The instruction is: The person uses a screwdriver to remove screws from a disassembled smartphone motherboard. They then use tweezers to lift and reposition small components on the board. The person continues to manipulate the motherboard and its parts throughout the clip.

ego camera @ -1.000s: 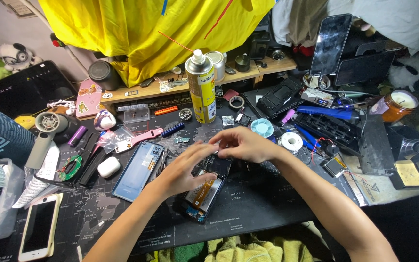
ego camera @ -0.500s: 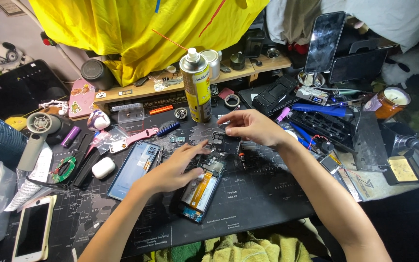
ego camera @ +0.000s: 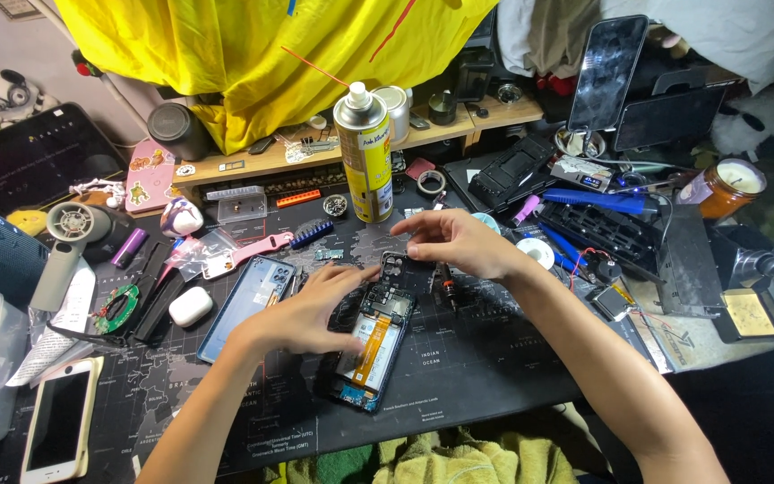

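Opened phone (ego camera: 371, 345) lies back-off on the dark tabletop (ego camera: 477, 358), just below the yellow spray can (ego camera: 364, 152). Left hand (ego camera: 302, 309) presses flat on its left edge, fingers spread. Right hand (ego camera: 459, 242) hovers over its top end, fingers loosely curled, gripping nothing. A blue phone cover (ego camera: 245, 305) lies just left.

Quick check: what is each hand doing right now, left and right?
Left hand: open, fingers resting on the opened phone.
Right hand: fingers curled over the phone's top end; grip cannot be told.
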